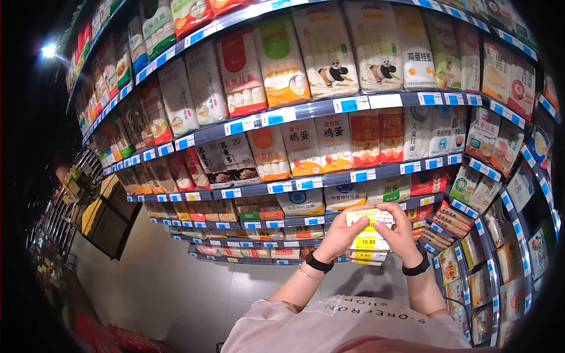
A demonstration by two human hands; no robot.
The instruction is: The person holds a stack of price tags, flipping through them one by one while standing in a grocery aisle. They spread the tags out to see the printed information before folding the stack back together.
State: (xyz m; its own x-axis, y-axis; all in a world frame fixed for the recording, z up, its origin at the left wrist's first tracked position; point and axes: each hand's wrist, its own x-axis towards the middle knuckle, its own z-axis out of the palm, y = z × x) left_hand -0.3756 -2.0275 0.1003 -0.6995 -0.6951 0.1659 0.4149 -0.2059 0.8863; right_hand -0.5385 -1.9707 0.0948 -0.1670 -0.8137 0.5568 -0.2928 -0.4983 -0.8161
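Observation:
A stack of yellow and white price labels (368, 242) is held between both hands in front of the chest, and the figure 10.80 can be read on one of them. My left hand (342, 234) grips the stack's left side, its thumb on the front. On the right side my right hand (400, 235) closes round the same stack, thumb also on the front. Each wrist wears a black band. Just beyond the hands are the lower shelves with packs of noodles (346, 197).
Curved shelves full of noodle packs rise ahead, with blue and white price tags (351, 104) along their edges. More shelving (506, 194) curves round on the right. A yellow and black stand (106, 217) is at the left, over grey floor tiles (206, 300).

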